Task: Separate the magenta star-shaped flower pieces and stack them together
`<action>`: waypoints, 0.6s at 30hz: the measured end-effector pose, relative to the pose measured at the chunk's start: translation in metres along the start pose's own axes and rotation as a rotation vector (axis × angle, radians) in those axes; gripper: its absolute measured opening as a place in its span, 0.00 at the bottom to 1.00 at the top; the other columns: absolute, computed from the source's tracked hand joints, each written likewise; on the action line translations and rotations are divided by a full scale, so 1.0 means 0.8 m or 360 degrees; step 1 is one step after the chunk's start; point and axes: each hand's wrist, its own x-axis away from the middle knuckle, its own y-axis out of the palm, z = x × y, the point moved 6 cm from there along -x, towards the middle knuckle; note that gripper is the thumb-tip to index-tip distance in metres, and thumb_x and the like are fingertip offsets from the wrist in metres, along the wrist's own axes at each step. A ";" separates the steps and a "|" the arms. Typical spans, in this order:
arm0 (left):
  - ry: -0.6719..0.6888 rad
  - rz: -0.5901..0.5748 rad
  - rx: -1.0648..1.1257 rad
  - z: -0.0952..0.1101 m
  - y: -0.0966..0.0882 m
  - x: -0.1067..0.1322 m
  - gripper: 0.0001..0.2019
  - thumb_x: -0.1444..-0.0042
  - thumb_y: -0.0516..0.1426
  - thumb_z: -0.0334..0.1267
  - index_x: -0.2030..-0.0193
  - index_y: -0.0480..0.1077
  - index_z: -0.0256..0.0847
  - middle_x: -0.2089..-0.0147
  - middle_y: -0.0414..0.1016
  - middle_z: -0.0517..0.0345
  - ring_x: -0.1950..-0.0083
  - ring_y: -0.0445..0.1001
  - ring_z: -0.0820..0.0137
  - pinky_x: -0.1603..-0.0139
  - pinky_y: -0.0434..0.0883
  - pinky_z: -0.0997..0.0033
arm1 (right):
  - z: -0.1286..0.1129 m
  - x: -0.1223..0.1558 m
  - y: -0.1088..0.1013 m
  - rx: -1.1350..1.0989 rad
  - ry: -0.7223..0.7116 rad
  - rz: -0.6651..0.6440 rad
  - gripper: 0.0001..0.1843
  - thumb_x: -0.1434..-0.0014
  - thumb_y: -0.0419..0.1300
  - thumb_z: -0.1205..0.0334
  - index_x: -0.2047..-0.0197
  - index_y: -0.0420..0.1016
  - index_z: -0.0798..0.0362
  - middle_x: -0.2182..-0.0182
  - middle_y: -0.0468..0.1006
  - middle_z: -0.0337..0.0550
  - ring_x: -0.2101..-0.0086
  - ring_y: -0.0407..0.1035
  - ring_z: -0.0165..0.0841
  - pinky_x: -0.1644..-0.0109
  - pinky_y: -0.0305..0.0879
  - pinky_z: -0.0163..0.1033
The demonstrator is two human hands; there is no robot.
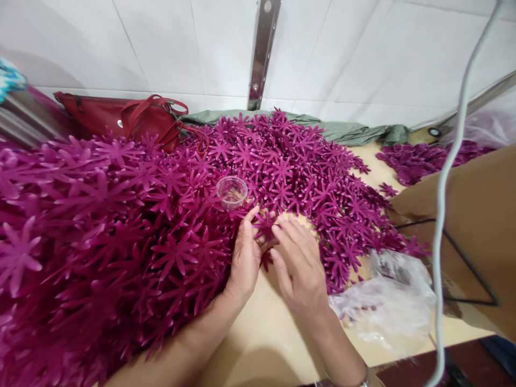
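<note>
My left hand [244,258] and my right hand [298,263] meet over the tan table, both pinching one magenta star-shaped flower piece [265,224] between their fingertips. A big heap of the same magenta flower pieces [121,236] lies on the left, right beside my left hand. A flatter spread of loose flower pieces [306,166] covers the table beyond my fingers. A small clear plastic cup [231,192] rests on the pieces just beyond my left fingertips.
A crumpled clear plastic bag [387,295] lies right of my right wrist. A cardboard box [467,215] stands at the right, with a grey cable [443,188] hanging in front. A red handbag [133,118] and green cloth [346,131] lie against the white wall.
</note>
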 end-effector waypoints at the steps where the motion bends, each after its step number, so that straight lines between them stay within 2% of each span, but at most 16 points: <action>1: -0.0003 0.0004 0.0011 0.001 0.001 0.000 0.24 0.32 0.55 0.55 0.33 0.67 0.50 0.30 0.71 0.51 0.30 0.70 0.61 0.35 0.72 0.61 | 0.004 0.000 -0.005 -0.0036 0.0078 0.0096 0.32 0.31 0.58 0.69 0.27 0.62 0.46 0.33 0.73 0.53 0.32 0.64 0.45 0.29 0.61 0.61; 4: -0.0024 -0.0015 -0.0023 0.005 0.005 0.002 0.25 0.35 0.61 0.48 0.33 0.66 0.49 0.37 0.76 0.51 0.39 0.77 0.63 0.42 0.76 0.64 | 0.023 0.006 -0.010 -0.0235 0.0473 0.0224 0.28 0.30 0.58 0.65 0.29 0.65 0.44 0.34 0.72 0.52 0.33 0.65 0.44 0.29 0.64 0.59; 7: -0.0001 -0.0106 -0.0180 0.008 0.011 0.004 0.23 0.34 0.62 0.48 0.36 0.70 0.45 0.49 0.82 0.52 0.50 0.81 0.67 0.49 0.77 0.69 | 0.046 0.017 0.001 -0.0648 0.0956 0.0248 0.25 0.31 0.61 0.57 0.32 0.68 0.45 0.34 0.72 0.52 0.36 0.68 0.44 0.31 0.65 0.57; 9: -0.0017 -0.0192 -0.0231 0.008 0.015 0.006 0.19 0.34 0.61 0.48 0.41 0.73 0.43 0.54 0.83 0.53 0.56 0.81 0.68 0.54 0.77 0.71 | 0.055 0.022 0.011 -0.0951 0.1175 0.0266 0.27 0.35 0.66 0.54 0.34 0.69 0.46 0.38 0.75 0.51 0.39 0.71 0.42 0.33 0.68 0.54; 11: -0.0010 -0.0249 -0.0248 0.008 0.018 0.007 0.15 0.34 0.61 0.47 0.45 0.75 0.42 0.53 0.83 0.53 0.56 0.81 0.68 0.54 0.77 0.71 | 0.060 0.025 0.022 -0.1223 0.1299 0.0243 0.26 0.38 0.69 0.54 0.38 0.73 0.46 0.45 0.81 0.48 0.46 0.76 0.39 0.39 0.72 0.48; 15: 0.0101 -0.0256 -0.0343 0.013 0.021 0.008 0.11 0.36 0.63 0.44 0.50 0.79 0.43 0.47 0.81 0.53 0.48 0.79 0.67 0.46 0.75 0.70 | 0.061 0.026 0.031 -0.1511 0.1405 0.0215 0.10 0.39 0.70 0.56 0.56 0.80 0.48 0.62 0.83 0.39 0.62 0.76 0.31 0.54 0.75 0.37; 18: 0.0118 -0.0172 -0.0399 0.013 0.017 0.006 0.08 0.39 0.66 0.42 0.57 0.78 0.42 0.56 0.80 0.58 0.58 0.76 0.72 0.55 0.74 0.76 | 0.058 0.023 0.024 -0.1471 0.1374 0.0217 0.07 0.38 0.70 0.56 0.60 0.80 0.49 0.64 0.83 0.38 0.63 0.76 0.31 0.56 0.75 0.36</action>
